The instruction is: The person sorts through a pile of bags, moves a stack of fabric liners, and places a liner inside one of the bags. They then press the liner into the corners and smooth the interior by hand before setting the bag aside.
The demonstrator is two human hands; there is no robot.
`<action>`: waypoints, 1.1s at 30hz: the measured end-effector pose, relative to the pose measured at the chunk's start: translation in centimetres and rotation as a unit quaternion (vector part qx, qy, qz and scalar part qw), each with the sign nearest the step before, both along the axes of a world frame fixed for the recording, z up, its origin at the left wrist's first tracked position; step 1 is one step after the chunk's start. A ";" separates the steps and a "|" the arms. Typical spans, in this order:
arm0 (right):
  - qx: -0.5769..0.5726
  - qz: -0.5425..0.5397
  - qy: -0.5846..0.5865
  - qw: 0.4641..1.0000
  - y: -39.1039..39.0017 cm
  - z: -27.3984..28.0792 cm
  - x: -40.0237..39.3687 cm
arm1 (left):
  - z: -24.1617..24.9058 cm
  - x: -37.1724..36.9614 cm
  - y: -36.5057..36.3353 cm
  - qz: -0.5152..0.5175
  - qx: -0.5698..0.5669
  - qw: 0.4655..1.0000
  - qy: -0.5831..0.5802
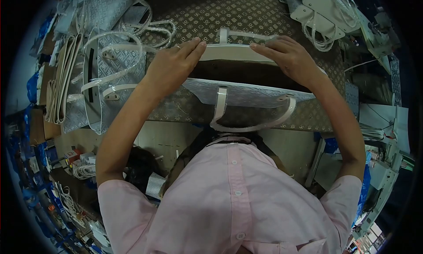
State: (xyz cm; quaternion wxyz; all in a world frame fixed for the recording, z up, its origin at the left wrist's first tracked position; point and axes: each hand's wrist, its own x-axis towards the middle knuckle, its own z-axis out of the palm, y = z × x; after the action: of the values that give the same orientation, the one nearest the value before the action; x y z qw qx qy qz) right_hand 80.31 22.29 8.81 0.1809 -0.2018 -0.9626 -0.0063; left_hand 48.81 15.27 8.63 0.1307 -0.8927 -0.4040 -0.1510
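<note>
A pale patterned handbag (246, 94) with white handles lies open on the table (246, 16) in front of me, its dark inside showing. My left hand (174, 64) rests on the left end of the bag's far rim, fingers stretched flat. My right hand (288, 55) presses on the right end of the same rim, fingers together and flat. One white handle (253, 121) hangs over the near table edge toward my pink shirt. The other handle (240, 33) lies beyond the far rim.
A stack of similar bags (101, 77) with plastic-wrapped handles lies at the left. More beige bags (321, 11) sit at the back right. Sewing machines (383, 29) stand at the right. Boxes and clutter (75, 166) fill the floor at lower left.
</note>
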 end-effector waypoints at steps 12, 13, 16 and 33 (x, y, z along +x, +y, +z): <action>-0.099 0.021 0.039 0.994 0.1 -0.4 -3.3 | 0.5 0.5 -0.2 0.020 -0.014 1.000 0.000; -0.098 0.023 0.040 0.994 0.2 -0.5 -3.5 | 0.3 0.3 -0.1 0.017 -0.019 0.999 -0.035; -0.102 0.035 0.046 0.993 0.6 -0.5 -4.1 | 0.4 0.1 -0.2 0.031 -0.053 0.990 -0.123; -0.102 0.016 0.052 0.993 0.2 -0.3 -4.3 | -2.1 -1.2 0.8 0.128 -0.445 0.632 -0.622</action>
State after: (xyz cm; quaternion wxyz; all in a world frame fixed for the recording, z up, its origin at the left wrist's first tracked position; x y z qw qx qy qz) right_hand 76.01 22.50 8.55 0.2093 -0.2034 -0.9507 0.1051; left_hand 47.58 16.04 6.51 -0.5462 -0.4763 -0.5180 -0.4544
